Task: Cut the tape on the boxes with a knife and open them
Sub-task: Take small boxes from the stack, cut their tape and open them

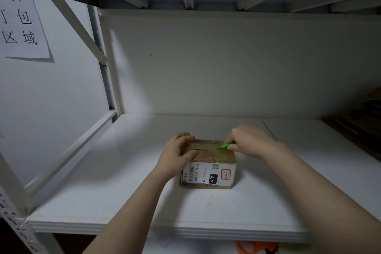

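A small brown cardboard box (208, 163) wrapped in tape stands on the white shelf (123, 181), a white shipping label on its near side. My left hand (177, 154) grips the box's left top edge, fingers curled over it. My right hand (247, 140) holds a green knife (226, 145) at the right end of the top seam, its tip on the tape. A slit runs along the seam toward the left.
White rack posts and a diagonal brace (82, 33) stand at the left. A paper sign (22, 24) hangs on the left wall. Flat brown cardboard (358, 126) lies at the far right. Orange things (255, 247) show below the shelf.
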